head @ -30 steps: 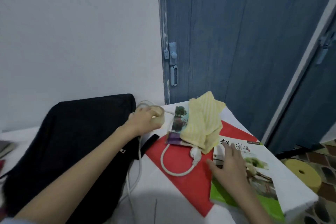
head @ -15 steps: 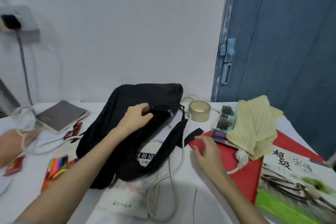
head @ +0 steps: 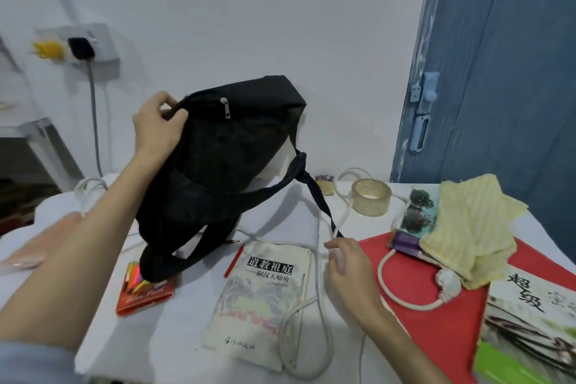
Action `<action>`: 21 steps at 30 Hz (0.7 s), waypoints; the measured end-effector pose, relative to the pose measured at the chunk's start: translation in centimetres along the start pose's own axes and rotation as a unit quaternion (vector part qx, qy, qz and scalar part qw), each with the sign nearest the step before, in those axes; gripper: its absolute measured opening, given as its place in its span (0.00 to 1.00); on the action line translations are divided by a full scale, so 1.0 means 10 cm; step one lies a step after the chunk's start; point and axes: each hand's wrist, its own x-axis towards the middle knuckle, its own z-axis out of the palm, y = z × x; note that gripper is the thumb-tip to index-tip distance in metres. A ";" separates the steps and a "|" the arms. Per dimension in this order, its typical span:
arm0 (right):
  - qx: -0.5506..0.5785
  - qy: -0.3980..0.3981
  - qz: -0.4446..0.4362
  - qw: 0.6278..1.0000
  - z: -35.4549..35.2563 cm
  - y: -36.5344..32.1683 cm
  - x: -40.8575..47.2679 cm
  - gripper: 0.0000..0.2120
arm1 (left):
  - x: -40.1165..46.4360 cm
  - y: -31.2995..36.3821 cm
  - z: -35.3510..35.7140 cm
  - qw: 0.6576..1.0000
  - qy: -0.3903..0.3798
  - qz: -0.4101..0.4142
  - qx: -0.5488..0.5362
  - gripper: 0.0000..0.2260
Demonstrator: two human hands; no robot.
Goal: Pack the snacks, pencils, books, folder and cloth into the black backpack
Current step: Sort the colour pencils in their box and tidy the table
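My left hand [head: 157,126] grips the top edge of the black backpack [head: 224,159] and holds it upright above the table, its zip shut. At the end of a dangling strap my right hand [head: 346,265] pinches it, beside the white cable. A white book [head: 261,299] lies in front. Partly under the backpack's bottom sits a red box of coloured pencils [head: 143,288]. The red folder [head: 436,287] lies to the right, bearing a yellow striped cloth [head: 470,227], a small book [head: 416,212] and a green-edged book [head: 530,333].
A white cable [head: 314,305] loops over the white book and the folder. A tape roll [head: 371,196] stands at the back. A peach-coloured packet [head: 40,246] lies at the left. A wall socket with plugs [head: 78,47] is at the upper left; a blue door [head: 498,65] at the right.
My left hand has lifted the backpack from lying flat to upright, uncovering the white book. My right hand has moved from the folder's corner to the strap end. The view has swung left.
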 end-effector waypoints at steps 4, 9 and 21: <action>-0.014 -0.173 -0.124 0.977 0.21 -0.38 -0.11 0.19 | -0.07 -0.11 -0.01 0.999 -0.020 -0.019 -0.033 0.07; -0.189 -0.382 -0.097 0.899 0.55 -0.48 -0.23 0.49 | -0.12 -0.29 -0.14 0.997 -0.040 -0.041 -0.042 0.09; 0.487 -0.099 0.294 0.816 0.04 -0.86 0.49 0.26 | -0.98 -0.19 0.58 0.931 -0.264 -0.122 -0.222 0.09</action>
